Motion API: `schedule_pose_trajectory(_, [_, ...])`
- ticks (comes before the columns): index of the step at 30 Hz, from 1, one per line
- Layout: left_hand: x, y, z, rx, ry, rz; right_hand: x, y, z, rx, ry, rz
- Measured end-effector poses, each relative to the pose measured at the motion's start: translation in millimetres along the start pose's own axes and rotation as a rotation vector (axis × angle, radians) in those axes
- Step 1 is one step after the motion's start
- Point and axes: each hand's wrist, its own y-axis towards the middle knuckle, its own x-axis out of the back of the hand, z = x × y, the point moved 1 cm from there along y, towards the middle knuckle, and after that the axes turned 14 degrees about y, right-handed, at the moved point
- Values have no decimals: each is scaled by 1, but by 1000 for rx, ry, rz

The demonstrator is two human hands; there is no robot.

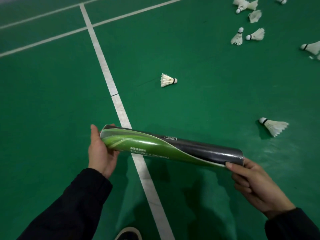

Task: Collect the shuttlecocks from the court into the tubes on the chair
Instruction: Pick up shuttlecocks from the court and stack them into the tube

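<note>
- Your left hand (101, 151) cups the left end of the shuttlecock tube (171, 148), palm against the end and fingers curled round its rim.
- Your right hand (254, 184) pinches the right end, thumb on the near side of the wall and the other fingers curled beneath.
- You hold the tube in the air above the court floor (199, 104), nearly level. Its long axis runs left to right across your view, the left end a little farther from you and higher in the picture, the right end nearer and lower.
- The tube's wrap is green at the left and sweeps into black toward the right. White print along the near side reads upside down from where you stand: "TRAINING & PRACTICE", with a row of characters above it too small to read. A small boxed label sits on the top side; its text cannot be made out.
- The tube crosses above a white court line (110, 84) that runs away from you.
- A single shuttlecock (168, 80) lies on its side beyond the tube, cork pointing right.
- Another shuttlecock (274, 126) lies to the right, cork pointing up-left.
- A scatter of shuttlecocks (247, 19) lies on the floor at the far right.
- Dark sleeves (78, 201) cover both your forearms, and a shoe tip (129, 233) shows at the bottom edge.
</note>
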Motion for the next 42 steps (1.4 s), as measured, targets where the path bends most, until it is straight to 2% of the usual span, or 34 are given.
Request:
schedule_pose_trajectory(5, [-1,1,2,-18,11,5,5,-3,-7,-125,-3,102])
schedule_pose_trajectory(11, [-7,-1,14,43,-48,91,12,-11,-2,-141,96,39])
schedule_pose_trajectory(16, [-23,-3,28,200,-369,278,19,-8,5,-78,119,-73])
schedule_pose_trajectory(18, [-27,0,37,243,-420,335,27,-12,11,-93,137,-104])
schedule_pose_trajectory(24, [-31,-6,42,260,-443,328,42,-16,17,-256,82,42])
schedule_pose_trajectory(29, [-34,-10,35,286,-419,324,46,-19,8,-332,43,67])
schedule_pose_trajectory(32, [-36,-14,37,325,-409,306,48,-16,-1,-297,85,19])
schedule_pose_trajectory(34, [-40,-21,41,323,-383,350,42,-12,-6,-246,148,-67])
schedule_pose_trajectory(37, [-49,-32,45,265,-378,387,32,-5,-7,-181,228,-170])
schedule_pose_trajectory(41, [-70,-33,51,399,-420,482,27,-3,7,-171,206,-120])
schedule_pose_trajectory(42, [-74,-28,57,365,-397,493,29,-2,15,-180,142,-92])
